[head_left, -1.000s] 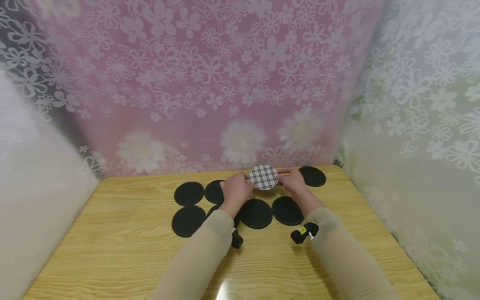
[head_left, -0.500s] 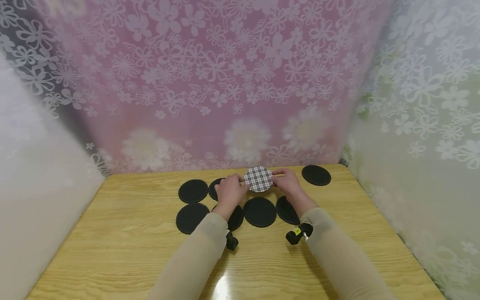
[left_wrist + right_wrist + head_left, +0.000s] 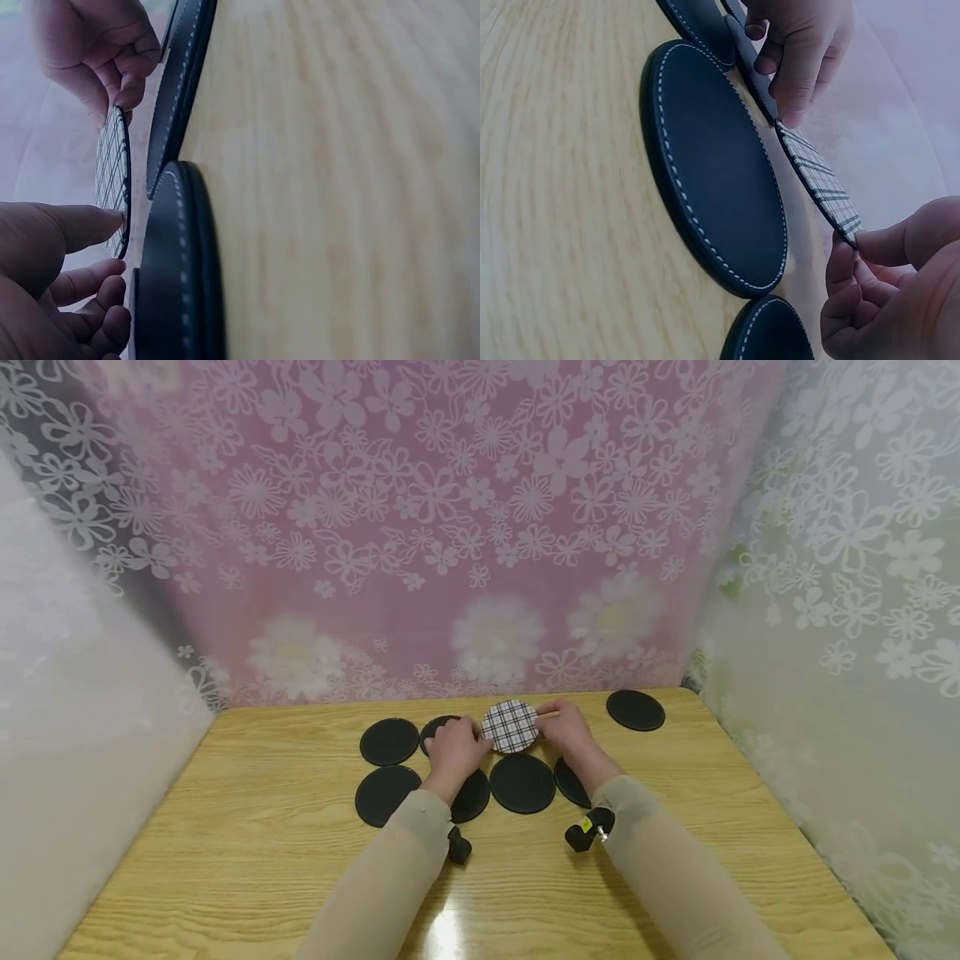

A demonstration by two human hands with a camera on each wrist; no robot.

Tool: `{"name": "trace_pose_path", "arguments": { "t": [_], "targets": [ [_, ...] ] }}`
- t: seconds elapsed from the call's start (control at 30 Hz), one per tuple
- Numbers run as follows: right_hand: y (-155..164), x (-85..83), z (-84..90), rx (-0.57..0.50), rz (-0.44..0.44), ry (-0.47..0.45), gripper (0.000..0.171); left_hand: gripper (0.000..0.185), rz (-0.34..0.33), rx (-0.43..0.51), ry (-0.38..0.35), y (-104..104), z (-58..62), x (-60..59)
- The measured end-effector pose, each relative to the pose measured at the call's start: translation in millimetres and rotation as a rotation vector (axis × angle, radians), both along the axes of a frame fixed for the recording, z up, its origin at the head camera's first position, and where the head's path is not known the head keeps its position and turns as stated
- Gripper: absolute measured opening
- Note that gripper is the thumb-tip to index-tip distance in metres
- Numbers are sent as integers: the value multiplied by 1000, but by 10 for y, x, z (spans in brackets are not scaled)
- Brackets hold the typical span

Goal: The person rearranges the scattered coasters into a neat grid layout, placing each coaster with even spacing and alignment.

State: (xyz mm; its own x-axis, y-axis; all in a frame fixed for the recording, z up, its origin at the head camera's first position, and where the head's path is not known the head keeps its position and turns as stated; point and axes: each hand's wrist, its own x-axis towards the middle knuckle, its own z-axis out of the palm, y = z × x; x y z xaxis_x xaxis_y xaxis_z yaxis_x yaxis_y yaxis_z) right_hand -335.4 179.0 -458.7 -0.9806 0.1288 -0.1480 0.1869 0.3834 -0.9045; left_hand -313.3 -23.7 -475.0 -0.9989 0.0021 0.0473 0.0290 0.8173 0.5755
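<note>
A round coaster point(image 3: 510, 727) with a black-and-white plaid face up spans the space between my two hands. My left hand point(image 3: 454, 748) pinches its left edge, the thumb on the plaid face. At the opposite edge my right hand point(image 3: 567, 732) pinches it between thumb and fingers. The right wrist view shows the plaid coaster point(image 3: 819, 182) tilted a little and close over the table, beyond a black stitched coaster point(image 3: 712, 165). A black coaster point(image 3: 437, 725) at the back is partly hidden by my left hand.
Several black round coasters lie on the wooden table point(image 3: 247, 843): one point(image 3: 388, 742) at back left, one point(image 3: 387, 796) at front left, another point(image 3: 522, 783) front centre. A separate one point(image 3: 636, 710) lies at back right. Flowered curtains point(image 3: 420, 568) rise behind and at the sides.
Both hands have carried the plaid coaster left and lower, closer to the black coaster at the back. The gap to the back-right coaster has widened. The head view has shifted slightly.
</note>
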Motion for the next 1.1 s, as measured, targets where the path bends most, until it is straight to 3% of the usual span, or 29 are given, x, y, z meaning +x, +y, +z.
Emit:
{"name": "trace_pose_path", "arguments": {
  "t": [0.2,0.4,0.77,1.1],
  "targets": [
    [-33,-25,-26,25,-7,-23,28,27,9,-14,0,2,-69,-18],
    [-33,-63,-72,81,-1,-29,26,28,0,-38,4,-4,-61,-27],
    [-19,-88,-105,320,68,-15,29,30,-6,-67,-4,-7,-40,-39],
    [-25,-78,-91,393,119,-27,35,32,-4,-75,-21,18,-33,-38]
  ]
}}
